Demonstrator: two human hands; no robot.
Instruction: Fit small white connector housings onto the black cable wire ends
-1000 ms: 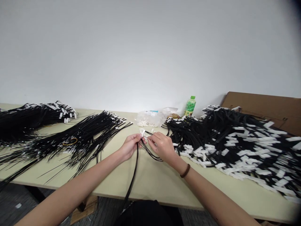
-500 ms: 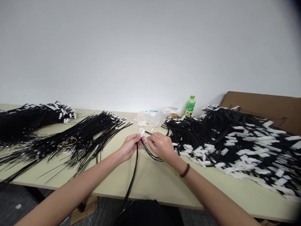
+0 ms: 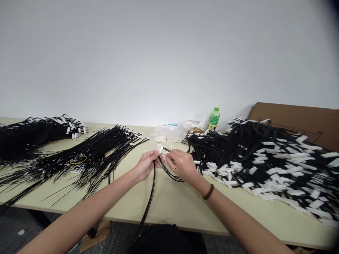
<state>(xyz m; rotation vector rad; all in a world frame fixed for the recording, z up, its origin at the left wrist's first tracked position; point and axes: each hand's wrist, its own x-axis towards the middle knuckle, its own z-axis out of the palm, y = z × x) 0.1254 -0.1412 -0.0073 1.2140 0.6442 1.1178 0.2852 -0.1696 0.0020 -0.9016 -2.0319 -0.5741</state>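
While the left hand point(image 3: 146, 165) grips a white plug connector point(image 3: 160, 149) between thumb and fingers on the near side of the clear plastic bag point(image 3: 173, 133), the right hand point(image 3: 182, 163) is just beside it, thumb and forefinger pinched on a thin black wire point(image 3: 166, 154) close to the connector; the wire's very tip is too small to make out. From the connector, black cables point(image 3: 151, 198) run away from the bag toward the person and over the near edge of the cream table point(image 3: 174, 211), and more cables curve in a loop point(image 3: 171, 175) beneath the right hand. White pieces lie inside the bag, and one small white piece point(image 3: 171, 146) sits just in front of it. Left of the bag spreads a bundle of black wires point(image 3: 103, 148) with a yellow rubber band point(image 3: 78, 159) on it; farther left lies a second bundle point(image 3: 34, 137). Right of the bag are a green-capped bottle point(image 3: 213, 120), then a wide heap of white-ended black cables point(image 3: 265, 158) before brown cardboard point(image 3: 293, 118).
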